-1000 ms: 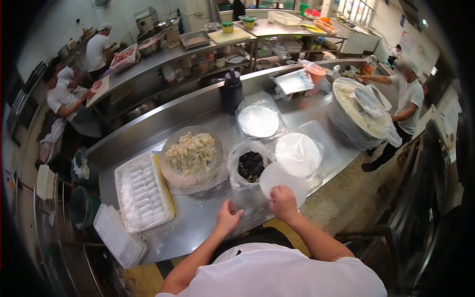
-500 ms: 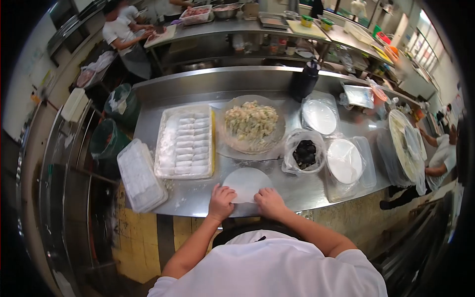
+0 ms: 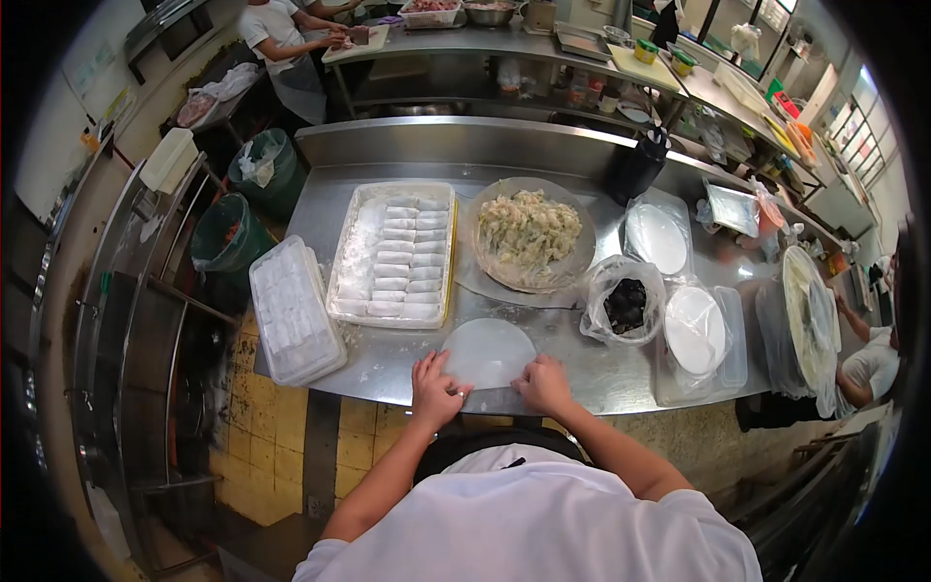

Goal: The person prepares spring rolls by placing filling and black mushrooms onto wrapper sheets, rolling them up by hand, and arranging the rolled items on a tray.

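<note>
A round, translucent rice paper wrapper (image 3: 490,351) lies flat near the front edge of the steel table. My left hand (image 3: 438,388) pinches its near left edge between thumb and fingers. On the opposite side, my right hand (image 3: 545,384) has its curled fingers closed at the near right edge. Beyond the wrapper sits a wide bowl of chunky pale filling (image 3: 529,233). White rolls fill the right part of a floured tray (image 3: 391,315) on the left. To the right, a clear bag (image 3: 626,335) holds dark, shiny pieces.
A lidded white container (image 3: 296,310) overhangs the table's left edge. On the right stand stacks of white round wrappers (image 3: 693,330) in plastic, a dark bottle (image 3: 640,167) and a large bagged tub (image 3: 810,310). Green bins (image 3: 233,233) stand at left. Co-workers are at the back and far right.
The view has swung, so the table appears farther right and slightly higher. Both hands stay at the wrapper's near edge, with only small finger shifts. The wrapper remains flat.
</note>
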Action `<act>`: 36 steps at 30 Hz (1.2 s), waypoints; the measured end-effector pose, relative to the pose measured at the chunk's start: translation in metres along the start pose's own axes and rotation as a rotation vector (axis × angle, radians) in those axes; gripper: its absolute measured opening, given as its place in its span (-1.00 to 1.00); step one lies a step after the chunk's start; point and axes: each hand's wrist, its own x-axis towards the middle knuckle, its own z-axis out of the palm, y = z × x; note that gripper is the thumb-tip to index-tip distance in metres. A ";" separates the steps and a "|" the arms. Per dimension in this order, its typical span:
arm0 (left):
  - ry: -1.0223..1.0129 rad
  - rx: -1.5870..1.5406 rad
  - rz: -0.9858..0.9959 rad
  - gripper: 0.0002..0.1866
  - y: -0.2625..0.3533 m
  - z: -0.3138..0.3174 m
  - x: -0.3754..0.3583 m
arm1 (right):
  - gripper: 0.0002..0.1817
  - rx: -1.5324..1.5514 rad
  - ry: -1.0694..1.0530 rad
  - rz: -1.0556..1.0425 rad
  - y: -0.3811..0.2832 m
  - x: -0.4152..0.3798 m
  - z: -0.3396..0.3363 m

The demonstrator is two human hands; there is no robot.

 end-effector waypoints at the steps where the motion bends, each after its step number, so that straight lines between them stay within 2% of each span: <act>1: -0.004 0.007 -0.013 -0.67 0.001 0.001 0.002 | -0.75 -0.021 0.012 0.010 -0.003 0.000 0.000; 8: 0.017 0.039 -0.039 -0.64 0.002 0.010 0.000 | -0.74 -0.015 0.040 0.064 0.006 -0.003 0.011; 11: 0.098 0.025 -0.078 -0.72 0.005 0.017 0.002 | -0.67 -0.038 0.027 0.126 -0.004 -0.006 0.001; 14: 0.080 0.027 -0.051 -0.72 0.018 0.009 0.005 | -0.48 -0.159 0.281 -0.343 -0.005 -0.009 0.003; 17: 0.000 0.067 0.061 -0.70 0.014 0.010 0.005 | -0.39 -0.358 0.063 -0.601 -0.025 -0.020 -0.008; 20: -0.035 0.074 0.084 -0.73 0.012 0.008 0.005 | -0.34 -0.254 -0.117 -0.498 -0.003 -0.035 -0.002; 23: -0.032 0.057 0.060 -0.75 0.012 0.005 0.006 | -0.30 -0.305 -0.107 -0.405 0.030 -0.048 -0.026; 26: -0.010 0.065 0.072 -0.71 0.008 0.009 0.005 | -0.29 -0.346 -0.119 -0.253 0.036 -0.051 -0.049; 27: -0.008 0.078 0.073 -0.69 0.009 0.009 0.007 | -0.29 -0.194 -0.087 -0.225 0.035 -0.043 -0.052; 29: -0.005 0.105 0.075 -0.64 0.014 0.005 0.009 | -0.29 0.112 -0.024 -0.168 0.028 -0.015 -0.061; 30: -0.001 0.114 0.068 -0.61 0.014 0.006 0.010 | -0.31 0.108 0.100 -0.243 0.011 0.005 -0.079; 33: 0.013 0.141 0.060 -0.55 0.013 0.009 0.013 | -0.33 0.272 0.177 -0.188 -0.027 0.078 -0.118; 35: 0.017 0.157 0.063 -0.54 0.013 0.009 0.014 | -0.37 0.249 0.269 -0.234 -0.030 0.131 -0.126; 36: 0.013 0.162 0.063 -0.54 0.013 0.009 0.014 | -0.37 0.274 0.245 -0.212 -0.032 0.158 -0.133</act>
